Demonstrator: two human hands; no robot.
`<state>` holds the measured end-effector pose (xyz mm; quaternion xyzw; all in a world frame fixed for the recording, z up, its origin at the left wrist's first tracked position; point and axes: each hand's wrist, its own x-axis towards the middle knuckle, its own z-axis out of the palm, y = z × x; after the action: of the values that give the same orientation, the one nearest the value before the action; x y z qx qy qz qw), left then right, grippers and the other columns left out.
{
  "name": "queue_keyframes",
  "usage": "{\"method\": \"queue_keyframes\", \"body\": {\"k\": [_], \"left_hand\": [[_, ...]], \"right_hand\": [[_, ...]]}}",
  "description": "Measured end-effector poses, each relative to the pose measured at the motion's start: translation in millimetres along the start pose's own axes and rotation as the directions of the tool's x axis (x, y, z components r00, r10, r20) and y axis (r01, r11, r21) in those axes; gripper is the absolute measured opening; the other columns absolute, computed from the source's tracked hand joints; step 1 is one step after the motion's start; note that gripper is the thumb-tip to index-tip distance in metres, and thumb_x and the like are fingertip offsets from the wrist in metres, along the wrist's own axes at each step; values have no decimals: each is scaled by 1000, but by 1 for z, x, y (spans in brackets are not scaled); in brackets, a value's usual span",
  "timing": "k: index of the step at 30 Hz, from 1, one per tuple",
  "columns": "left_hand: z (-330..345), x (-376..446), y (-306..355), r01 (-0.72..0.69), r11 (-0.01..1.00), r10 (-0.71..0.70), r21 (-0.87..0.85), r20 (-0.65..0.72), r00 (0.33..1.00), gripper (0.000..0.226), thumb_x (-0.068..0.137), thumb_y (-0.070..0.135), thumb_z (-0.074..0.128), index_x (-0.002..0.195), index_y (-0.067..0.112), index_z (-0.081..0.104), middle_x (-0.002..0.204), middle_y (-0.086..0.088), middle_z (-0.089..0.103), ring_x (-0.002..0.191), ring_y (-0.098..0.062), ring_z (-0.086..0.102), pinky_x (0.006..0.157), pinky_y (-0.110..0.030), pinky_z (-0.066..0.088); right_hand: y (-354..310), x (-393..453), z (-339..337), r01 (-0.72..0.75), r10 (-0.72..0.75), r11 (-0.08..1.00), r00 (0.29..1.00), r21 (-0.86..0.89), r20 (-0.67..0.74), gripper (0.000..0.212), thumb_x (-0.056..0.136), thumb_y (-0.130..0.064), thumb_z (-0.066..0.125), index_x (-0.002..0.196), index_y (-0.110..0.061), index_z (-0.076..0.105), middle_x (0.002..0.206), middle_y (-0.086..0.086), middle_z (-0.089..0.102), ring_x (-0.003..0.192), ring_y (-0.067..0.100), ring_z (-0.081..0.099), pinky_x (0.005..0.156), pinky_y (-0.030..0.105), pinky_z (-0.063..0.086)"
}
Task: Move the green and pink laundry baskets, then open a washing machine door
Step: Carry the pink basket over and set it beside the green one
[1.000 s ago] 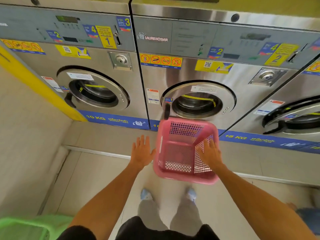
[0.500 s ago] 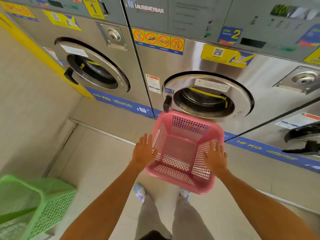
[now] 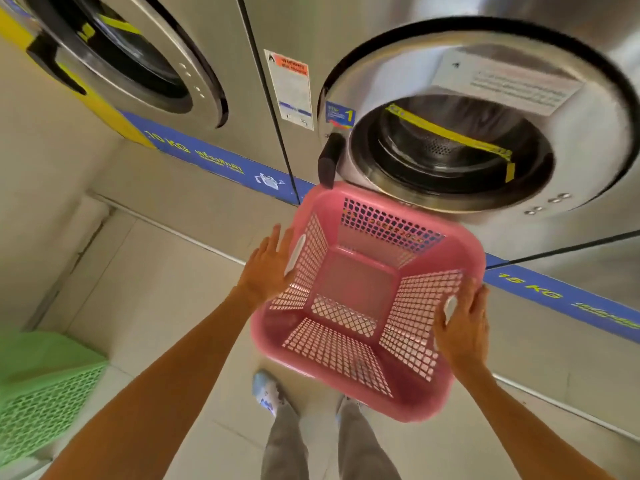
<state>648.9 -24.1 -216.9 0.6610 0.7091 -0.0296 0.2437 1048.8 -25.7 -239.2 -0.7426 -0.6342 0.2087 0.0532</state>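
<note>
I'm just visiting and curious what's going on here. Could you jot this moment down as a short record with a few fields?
place: row of front-loading washing machines on a tiled floor
pink basket: empty, tilted, in front of the 15 KG washer door
left hand: fingers spread, flat against the basket's left side
right hand: fingers spread on the basket's right rim
grip: neither hand visibly closed around the basket
green basket: at lower left, apart from the hands
washer door: shut, black handle just above the basket's far rim
</note>
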Motion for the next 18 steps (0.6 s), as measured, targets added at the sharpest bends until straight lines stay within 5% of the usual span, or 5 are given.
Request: {"method": "queue_keyframes", "body": {"k": [5,10,15,18], "left_hand": [[15,16,-4,-25,996,22,-89,-26,999,91,92,25,61,159,9,1,163,-26,13,141,-49,34,105,-62,43],[19,17,3,-24,988,17,-153,-50,999,91,90,30,53,159,6,-2,163,-29,7,147,-48,21,113,-60,34],[20,-10,0,-7,995,-3,-100,-100,995,88,93,35,43,158,1,-4,164,-27,3,151,-44,15,118,-57,27],[22,-64,-14,55,984,-74,-168,-110,991,82,94,31,37,158,1,-5,164,-27,4,152,-41,13,119,-57,29]], "right_hand": [[9,-7,4,-4,13,983,999,183,-48,101,83,-12,66,158,-27,0,161,19,16,139,48,35,98,63,46],[-1,-9,2,-3,27,953,997,304,-74,108,68,20,54,159,-16,8,161,14,19,142,38,30,107,49,38],[-3,-16,1,-53,57,955,998,290,-3,108,67,23,51,159,-11,5,166,13,8,153,30,6,122,48,18],[-22,-27,-12,-6,-11,961,998,275,63,104,74,20,50,159,-17,3,167,8,4,154,26,2,122,47,18]]}}
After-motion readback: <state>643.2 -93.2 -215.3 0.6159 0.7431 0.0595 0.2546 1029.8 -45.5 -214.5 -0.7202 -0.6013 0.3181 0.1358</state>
